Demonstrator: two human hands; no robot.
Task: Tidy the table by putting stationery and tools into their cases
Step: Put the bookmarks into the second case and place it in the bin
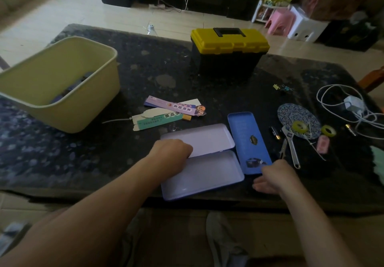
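Left hand [172, 149] curled on the open pencil tin [204, 171] — hold unclear; right hand [272, 178] loose, empty. Bookmarks [174, 107] beyond the left should go in flat.

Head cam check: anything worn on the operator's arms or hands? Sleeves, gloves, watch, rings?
Nothing visible. The left hand and right hand are ungloved, and no sleeve, watch, band or marking shows up to the frame edge. No rings seen, though some fingers are partly hidden.
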